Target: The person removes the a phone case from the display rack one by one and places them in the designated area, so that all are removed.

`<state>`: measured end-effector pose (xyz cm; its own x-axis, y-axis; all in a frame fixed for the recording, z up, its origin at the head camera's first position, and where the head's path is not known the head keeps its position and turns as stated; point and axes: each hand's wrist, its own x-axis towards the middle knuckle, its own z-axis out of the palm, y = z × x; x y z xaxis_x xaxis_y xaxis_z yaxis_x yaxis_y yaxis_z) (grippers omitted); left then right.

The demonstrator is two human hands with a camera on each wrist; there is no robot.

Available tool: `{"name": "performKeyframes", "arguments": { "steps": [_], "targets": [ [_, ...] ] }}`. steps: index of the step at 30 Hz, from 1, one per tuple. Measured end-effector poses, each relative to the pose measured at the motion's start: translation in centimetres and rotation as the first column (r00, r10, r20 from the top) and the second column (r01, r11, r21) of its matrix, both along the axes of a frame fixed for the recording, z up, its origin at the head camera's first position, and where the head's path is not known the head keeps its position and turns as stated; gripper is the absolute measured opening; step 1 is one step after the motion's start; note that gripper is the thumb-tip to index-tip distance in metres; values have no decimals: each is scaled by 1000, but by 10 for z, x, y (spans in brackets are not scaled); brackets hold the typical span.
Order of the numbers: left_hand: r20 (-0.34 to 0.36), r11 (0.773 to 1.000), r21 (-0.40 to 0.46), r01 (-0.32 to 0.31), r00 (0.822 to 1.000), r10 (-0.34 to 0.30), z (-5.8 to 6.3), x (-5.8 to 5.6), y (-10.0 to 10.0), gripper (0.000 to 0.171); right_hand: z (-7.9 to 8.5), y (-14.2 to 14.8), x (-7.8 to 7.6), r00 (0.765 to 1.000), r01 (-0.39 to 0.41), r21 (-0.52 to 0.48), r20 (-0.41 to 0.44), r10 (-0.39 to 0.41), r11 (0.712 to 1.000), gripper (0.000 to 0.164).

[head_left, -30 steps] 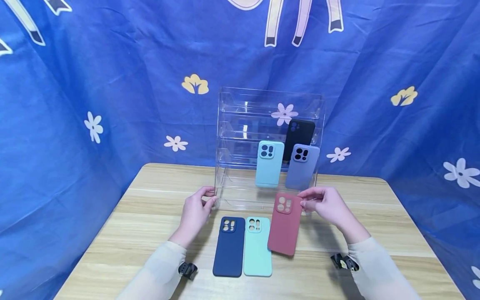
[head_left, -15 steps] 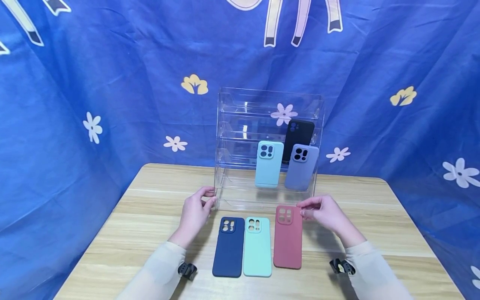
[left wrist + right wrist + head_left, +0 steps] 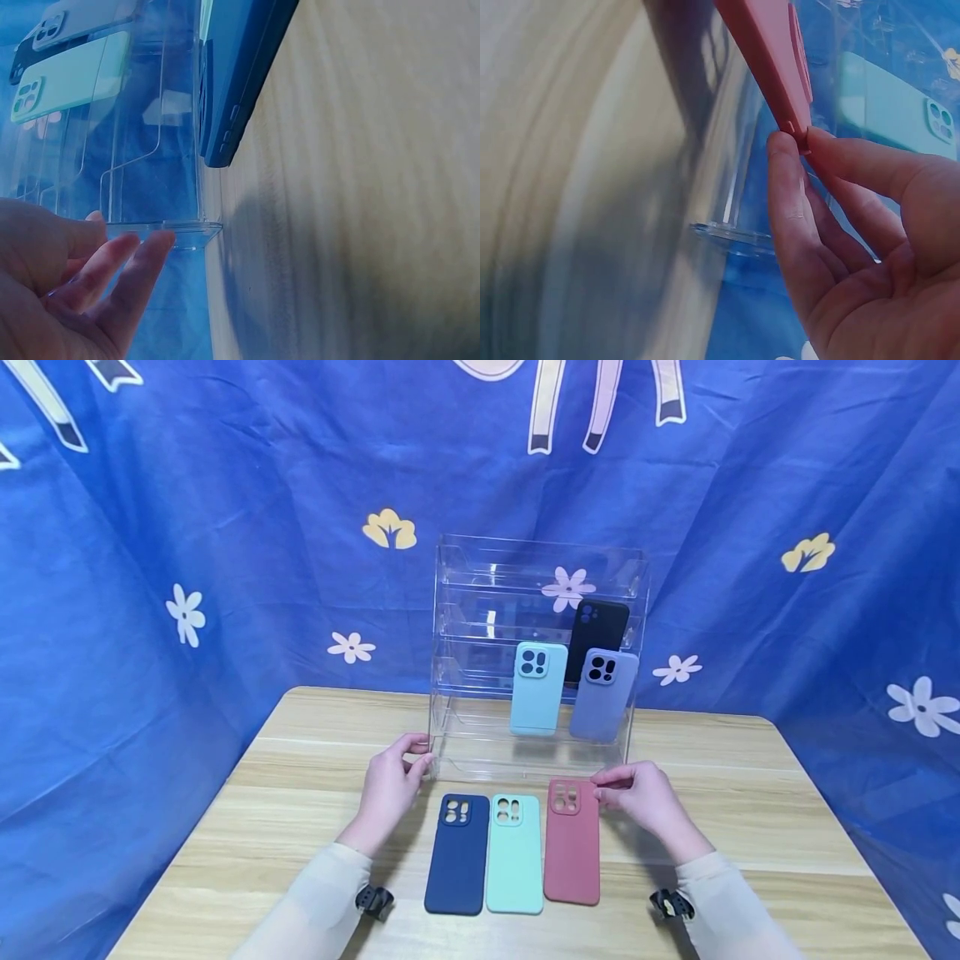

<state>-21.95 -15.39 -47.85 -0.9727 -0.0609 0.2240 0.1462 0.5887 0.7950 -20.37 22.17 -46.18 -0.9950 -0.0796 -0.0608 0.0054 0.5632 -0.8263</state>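
Observation:
My right hand (image 3: 648, 797) pinches a dusky red phone case (image 3: 572, 852) by its upper right corner; the right wrist view has thumb and fingertips on that corner of the case (image 3: 769, 52). To its left on the table lie a mint phone case (image 3: 514, 860) and a navy phone case (image 3: 457, 860), side by side. My left hand (image 3: 390, 789) rests its fingertips against the left side of a clear tiered display rack (image 3: 480, 768). In the left wrist view its fingers (image 3: 142, 277) are fairly straight at the rack's edge.
Standing in the rack are a light blue phone case (image 3: 538, 693), a lavender phone case (image 3: 603, 702) and, one tier higher behind it, a black phone case (image 3: 600, 627). A wooden table (image 3: 300, 735) carries everything. Behind hangs a blue patterned cloth (image 3: 285, 568).
The red case has come down and toward me, straightening from a tilt into line beside the mint case, with my right hand on it. My left hand stays at the rack.

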Motion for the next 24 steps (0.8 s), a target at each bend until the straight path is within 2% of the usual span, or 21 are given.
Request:
{"name": "performKeyframes", "arguments": {
  "steps": [14, 24],
  "targets": [
    [4, 1000, -16, -4, 1000, 4, 0, -1, 1, 31, -21, -8, 2, 999, 27, 29, 19, -28, 999, 15],
    [-2, 1000, -12, -8, 1000, 8, 0, -1, 0, 31, -26, -10, 3, 996, 89, 41, 27, -90, 995, 12]
  ]
}}
